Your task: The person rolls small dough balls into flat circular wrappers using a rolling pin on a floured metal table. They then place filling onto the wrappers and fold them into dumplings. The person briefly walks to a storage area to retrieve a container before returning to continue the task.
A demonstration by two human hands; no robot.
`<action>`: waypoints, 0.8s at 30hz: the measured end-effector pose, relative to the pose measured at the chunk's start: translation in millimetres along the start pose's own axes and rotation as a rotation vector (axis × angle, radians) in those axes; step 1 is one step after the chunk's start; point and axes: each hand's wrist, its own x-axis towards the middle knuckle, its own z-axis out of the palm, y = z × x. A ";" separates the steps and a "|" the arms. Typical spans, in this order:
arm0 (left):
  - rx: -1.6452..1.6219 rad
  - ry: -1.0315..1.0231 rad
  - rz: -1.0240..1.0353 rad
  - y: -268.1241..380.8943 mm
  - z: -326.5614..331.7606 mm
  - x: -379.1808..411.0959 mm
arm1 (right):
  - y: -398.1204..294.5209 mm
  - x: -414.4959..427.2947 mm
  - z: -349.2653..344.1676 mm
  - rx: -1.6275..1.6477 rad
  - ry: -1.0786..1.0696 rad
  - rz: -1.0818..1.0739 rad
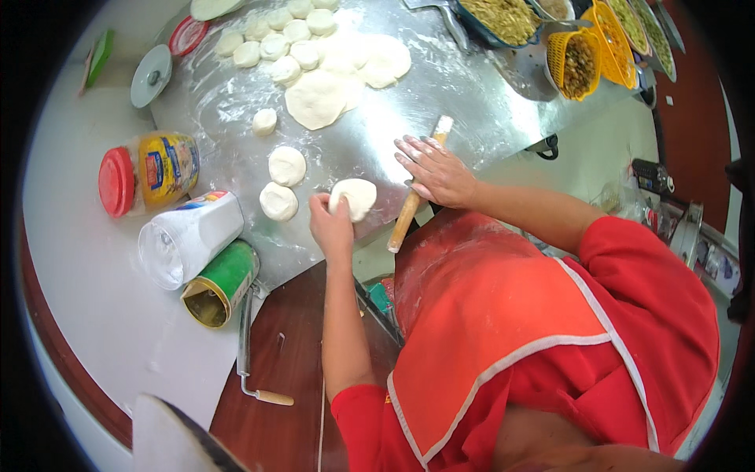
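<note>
My left hand (334, 227) pinches the near-left edge of a small flattened dough round (356, 198) at the front edge of the metal table (221, 121). Under the spread palm of my right hand (439, 175) lies a wooden rolling pin (406, 218), its far end whitened with flour. Left of my left hand, two thick dough discs (287, 166) sit touching each other, and a smaller dough piece (264, 121) stands alone farther off. Beyond them, rolled dough sheets (315, 100) overlap on the metal. Several dough discs (274, 46) cluster next to the sheets.
Along the left edge stand a red-lidded jar (168, 168), a clear flour container (191, 236) and a green can (223, 283). At the far right are a tub of shredded filling (501, 20) and yellow baskets (572, 64) of chopped food. A metal crank handle (245, 339) hangs at the near-left corner.
</note>
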 end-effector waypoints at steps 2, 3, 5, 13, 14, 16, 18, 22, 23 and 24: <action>-0.029 -0.047 0.055 5.3 4.2 -2.3 | -0.1 24.6 6.1 -0.002 -0.001 0.013; -0.030 -0.081 0.071 9.0 3.8 -7.1 | -7.3 65.1 16.8 0.018 0.046 0.014; 0.155 -0.052 0.218 18.5 5.2 11.2 | -19.5 124.6 25.4 0.020 0.160 -0.017; 0.040 -0.045 0.039 -17.3 -17.5 13.3 | -24.9 34.5 20.0 0.007 0.047 -0.028; 0.037 -0.064 0.090 -19.1 -14.2 10.5 | -35.7 40.0 26.9 0.041 0.073 -0.007; 0.129 -0.097 0.235 -16.5 -16.1 17.9 | -54.2 108.0 31.2 0.130 0.159 0.088; 0.342 -0.168 0.397 16.2 -25.1 34.5 | -48.6 141.6 41.9 0.059 0.279 0.070; 0.269 -0.138 0.285 -17.7 -34.5 36.0 | -52.8 66.3 34.2 0.003 0.134 0.082; 0.171 -0.112 0.190 -22.7 -36.0 35.7 | -49.8 33.5 27.1 -0.046 0.050 0.080; 0.084 -0.085 0.150 -25.6 -40.8 17.7 | -57.6 30.8 26.0 -0.050 0.050 0.098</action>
